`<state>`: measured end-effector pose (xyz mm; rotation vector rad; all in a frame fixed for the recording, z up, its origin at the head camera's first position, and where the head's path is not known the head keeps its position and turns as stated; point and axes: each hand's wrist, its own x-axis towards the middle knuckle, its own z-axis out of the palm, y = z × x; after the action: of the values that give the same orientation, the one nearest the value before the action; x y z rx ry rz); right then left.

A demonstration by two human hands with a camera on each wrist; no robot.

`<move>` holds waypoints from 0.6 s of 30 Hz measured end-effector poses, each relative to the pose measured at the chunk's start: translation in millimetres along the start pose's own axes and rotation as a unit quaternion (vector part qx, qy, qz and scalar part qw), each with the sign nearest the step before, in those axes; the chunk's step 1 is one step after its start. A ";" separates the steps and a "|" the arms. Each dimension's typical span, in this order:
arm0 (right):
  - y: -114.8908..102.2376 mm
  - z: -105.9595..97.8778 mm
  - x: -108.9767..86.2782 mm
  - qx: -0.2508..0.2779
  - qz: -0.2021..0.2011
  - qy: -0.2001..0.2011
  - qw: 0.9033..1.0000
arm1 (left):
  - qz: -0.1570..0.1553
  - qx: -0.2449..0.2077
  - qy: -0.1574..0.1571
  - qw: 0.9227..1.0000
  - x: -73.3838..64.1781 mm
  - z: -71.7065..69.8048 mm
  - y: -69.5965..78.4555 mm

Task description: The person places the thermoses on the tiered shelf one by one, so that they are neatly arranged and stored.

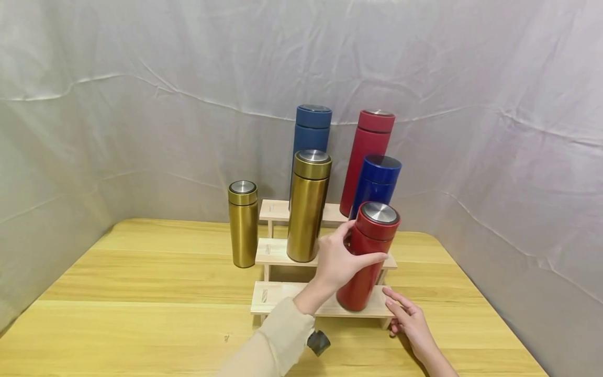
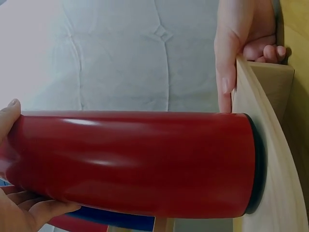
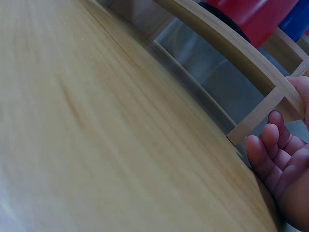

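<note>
My left hand (image 1: 336, 256) grips a glossy red thermos bottle (image 1: 365, 277) by its upper part, thumb across the front and fingers round the far side. The bottle stands slightly tilted at the right part of the lowest step of a wooden three-tier stand (image 1: 301, 289). In the left wrist view, the red bottle's dark base (image 2: 258, 164) is right at the board. My right hand (image 1: 412, 327) holds the right end of that same step. Its thumb and index finger lie along the board's end, and the other fingers curl beneath, as the right wrist view shows.
A gold bottle (image 1: 308, 209) and a glossy blue bottle (image 1: 377, 180) are on the middle step. Behind, a matte blue bottle (image 1: 312, 136) and a matte red bottle (image 1: 369, 152) occupy the top step. Another gold bottle (image 1: 243, 230) stands on the table (image 1: 141, 293), left of the stand.
</note>
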<state>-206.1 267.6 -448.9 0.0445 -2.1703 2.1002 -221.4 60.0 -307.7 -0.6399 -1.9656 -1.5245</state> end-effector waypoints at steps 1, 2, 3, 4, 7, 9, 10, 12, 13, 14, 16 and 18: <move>0.1 -0.1 0.1 0.000 0.000 0.000 1.000 | 0.000 0.003 0.001 1.000 -0.1 1.3 -0.2; 0.3 -0.2 0.2 -0.001 -0.001 -0.002 1.000 | 0.000 0.005 0.002 1.000 -0.3 2.5 -0.1; 0.6 -0.3 0.2 -0.001 0.000 -0.002 1.000 | 0.001 0.006 0.003 1.000 -0.5 3.5 0.1; 0.8 -0.4 0.1 -0.001 0.000 -0.002 1.000 | 0.002 0.006 0.003 1.000 -0.9 4.5 0.3; 1.8 -0.7 -0.2 -0.002 0.004 -0.001 1.000 | 0.006 0.005 0.005 1.000 -1.6 7.1 0.9; 2.3 -0.7 -0.5 -0.001 0.005 0.001 1.000 | 0.005 0.002 0.005 1.000 -1.7 8.8 1.4; 2.5 -0.8 -0.5 -0.002 0.005 0.002 1.000 | 0.002 0.000 0.004 1.000 -1.7 9.6 1.4; 2.7 -0.9 -0.3 -0.002 0.002 0.001 1.000 | -0.002 -0.004 0.004 1.000 -1.7 11.6 1.2; 2.7 -0.7 -0.1 -0.002 0.001 0.003 1.000 | -0.003 -0.005 0.004 1.000 -1.7 12.3 1.1; 2.7 -0.6 0.1 -0.001 0.001 0.004 1.000 | -0.003 -0.006 0.004 1.000 -1.7 13.0 1.0; 2.6 -0.5 0.5 -0.001 0.001 0.004 1.000 | -0.002 -0.007 0.005 1.000 -2.0 14.1 0.7; 2.4 -0.2 0.8 -0.002 0.002 0.006 1.000 | -0.001 -0.006 0.007 1.000 -2.5 15.1 -0.2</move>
<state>-207.1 268.0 -451.2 0.0269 -2.1705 2.0934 -221.9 74.6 -312.5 -0.6313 -1.9492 -1.5377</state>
